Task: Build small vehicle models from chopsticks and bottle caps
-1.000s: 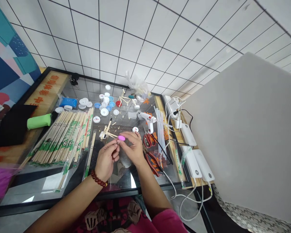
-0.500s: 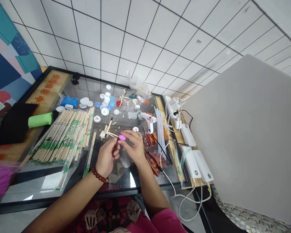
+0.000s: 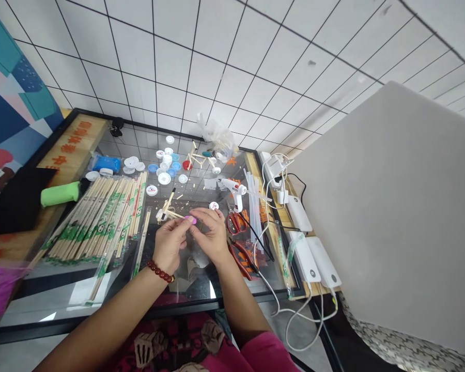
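Note:
A small pink-purple piece (image 3: 192,220) sits at the end of a wooden stick, between my two hands. My left hand (image 3: 169,242), with a red bead bracelet at the wrist, pinches the piece from the left, its thumb covering part of it. The fingers and thumb of my right hand (image 3: 210,232) close on the same piece from the right. Just beyond my left fingers is a small stick assembly (image 3: 166,211) with a white part and a dark-tipped stick. A second stick assembly (image 3: 196,157) with a red cap stands farther back.
Wrapped chopsticks (image 3: 96,219) lie at left, near a green pack (image 3: 60,194). White and blue caps (image 3: 164,178) are scattered behind my hands. At right are a white glue gun (image 3: 235,191), clear glue sticks (image 3: 254,206), red-handled pliers (image 3: 243,258), cables and white power adapters (image 3: 305,258).
My left thumb and fingers have moved right onto the pink-purple piece and now cover part of it. The whole view has shifted slightly.

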`<state>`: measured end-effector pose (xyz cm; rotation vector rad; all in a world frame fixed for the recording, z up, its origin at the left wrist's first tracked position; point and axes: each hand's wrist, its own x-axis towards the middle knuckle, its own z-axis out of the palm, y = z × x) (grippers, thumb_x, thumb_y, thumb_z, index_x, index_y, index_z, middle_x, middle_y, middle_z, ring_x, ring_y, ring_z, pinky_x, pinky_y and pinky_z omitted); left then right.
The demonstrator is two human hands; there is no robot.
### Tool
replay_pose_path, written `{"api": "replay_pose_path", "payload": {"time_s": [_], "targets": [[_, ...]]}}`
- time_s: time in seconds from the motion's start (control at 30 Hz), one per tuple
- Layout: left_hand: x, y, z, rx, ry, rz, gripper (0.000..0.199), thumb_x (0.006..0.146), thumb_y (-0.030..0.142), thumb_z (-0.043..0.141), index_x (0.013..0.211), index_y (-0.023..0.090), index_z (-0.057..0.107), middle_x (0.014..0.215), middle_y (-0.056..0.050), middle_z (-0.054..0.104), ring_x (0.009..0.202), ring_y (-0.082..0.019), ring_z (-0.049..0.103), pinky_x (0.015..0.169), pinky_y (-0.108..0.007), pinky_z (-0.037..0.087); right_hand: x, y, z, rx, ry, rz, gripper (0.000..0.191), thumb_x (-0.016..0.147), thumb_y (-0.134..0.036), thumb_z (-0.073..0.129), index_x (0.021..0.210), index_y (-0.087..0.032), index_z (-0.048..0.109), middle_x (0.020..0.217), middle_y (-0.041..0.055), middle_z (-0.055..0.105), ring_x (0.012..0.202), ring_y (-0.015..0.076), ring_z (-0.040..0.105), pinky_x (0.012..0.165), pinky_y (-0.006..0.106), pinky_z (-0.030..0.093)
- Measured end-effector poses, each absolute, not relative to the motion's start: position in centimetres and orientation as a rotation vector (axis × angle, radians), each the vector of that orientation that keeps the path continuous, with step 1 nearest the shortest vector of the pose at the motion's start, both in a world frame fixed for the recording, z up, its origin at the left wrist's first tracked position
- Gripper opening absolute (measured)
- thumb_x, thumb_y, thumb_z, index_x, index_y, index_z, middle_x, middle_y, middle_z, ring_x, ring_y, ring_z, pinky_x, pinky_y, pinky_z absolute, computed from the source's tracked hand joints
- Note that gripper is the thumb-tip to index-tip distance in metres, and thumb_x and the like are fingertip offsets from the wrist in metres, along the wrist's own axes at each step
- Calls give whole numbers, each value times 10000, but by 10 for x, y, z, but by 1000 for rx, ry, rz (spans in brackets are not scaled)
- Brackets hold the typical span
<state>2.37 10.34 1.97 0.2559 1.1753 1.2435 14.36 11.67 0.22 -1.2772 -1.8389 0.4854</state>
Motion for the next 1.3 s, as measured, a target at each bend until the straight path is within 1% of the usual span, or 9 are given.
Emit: {"api": "replay_pose_path", "payload": {"time_s": [0.1, 0.2, 0.6, 1.07, 1.3], "targets": [[25, 104, 19, 255, 1173, 1254, 490, 455, 417, 940, 640, 145, 577, 506, 94, 412, 409, -10, 269, 377, -165, 180, 142, 116, 2, -1255, -1818, 492, 147, 870, -251, 678, 1006, -273, 731, 1072, 10, 765, 1034, 198, 700, 1103, 429, 243], [25, 104, 19, 253, 1173, 1262, 478, 459, 402, 937, 629, 144, 572, 502, 95, 407, 411, -10, 269, 381, -164, 182, 141, 116, 1, -1245, -1797, 504, 136, 866, -244, 675, 988, -267, 730, 1055, 6, 766, 1019, 192, 703, 1100, 425, 242], [26, 103, 20, 260, 1188, 1290, 428, 469, 377, 924, 594, 140, 591, 489, 87, 417, 412, -13, 278, 385, -172, 190, 141, 118, -3, -1332, -1808, 544, 137, 849, -284, 682, 973, -291, 741, 1064, 6, 769, 1050, 205, 693, 1120, 429, 255], [26, 104, 18, 262, 1206, 1279, 422, 471, 371, 927, 610, 126, 613, 480, 94, 396, 415, -5, 253, 403, -172, 154, 140, 117, -3, -1304, -1805, 531, 127, 860, -292, 687, 977, -282, 735, 1049, 4, 771, 1027, 202, 702, 1100, 428, 266], [25, 104, 18, 273, 1206, 1282, 418, 463, 379, 928, 607, 125, 629, 483, 91, 402, 417, -7, 262, 409, -179, 159, 140, 117, -3, -1302, -1804, 520, 135, 858, -290, 684, 982, -283, 735, 1051, 7, 771, 1031, 203, 701, 1097, 433, 271]]}}
